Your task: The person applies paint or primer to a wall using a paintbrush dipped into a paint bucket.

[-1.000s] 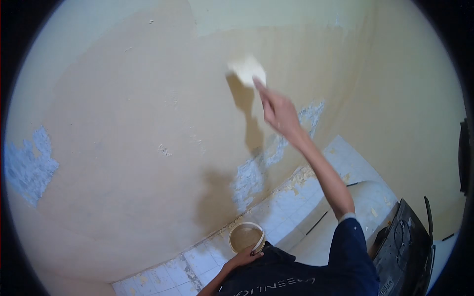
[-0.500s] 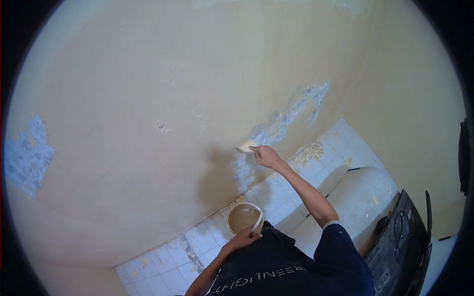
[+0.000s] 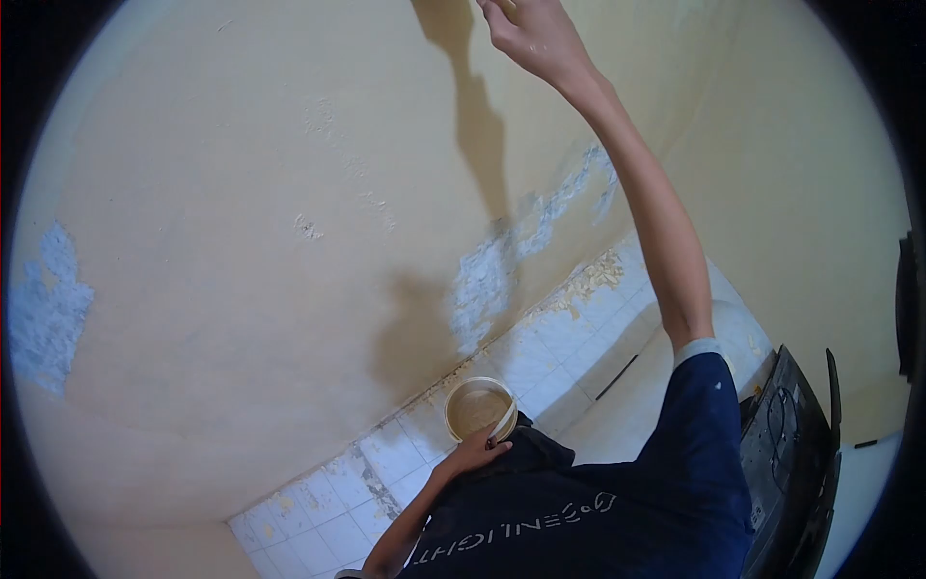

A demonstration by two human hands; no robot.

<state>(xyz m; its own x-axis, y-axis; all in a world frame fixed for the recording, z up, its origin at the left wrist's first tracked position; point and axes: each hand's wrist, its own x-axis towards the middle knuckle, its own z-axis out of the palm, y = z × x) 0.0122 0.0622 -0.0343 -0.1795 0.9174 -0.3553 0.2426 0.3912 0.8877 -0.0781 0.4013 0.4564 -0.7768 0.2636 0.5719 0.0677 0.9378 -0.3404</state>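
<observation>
My right hand (image 3: 535, 34) is raised high against the wall (image 3: 241, 116), at the top edge of the view. Its fingers are closed around a pale tool, mostly cut off by the frame, whose kind I cannot make out. Low in the middle, my left hand (image 3: 477, 452) grips the white handle of a small round bucket (image 3: 449, 410) close to my body. The inside of the bucket looks beige-brown. Below my right arm, a rough white-blue patch (image 3: 482, 285) of bare wall runs up to the right.
Another bare patch (image 3: 53, 309) marks the wall at far left. Loose flakes (image 3: 593, 278) lie on white floor tiles (image 3: 391, 454) along the wall. To my right are a large pale rounded object (image 3: 627, 405) and a black panel with cables (image 3: 776, 444).
My right hand has moved up from the bare patch to the top of the view, taking the pale tool along. My left hand still holds the bucket in nearly the same place.
</observation>
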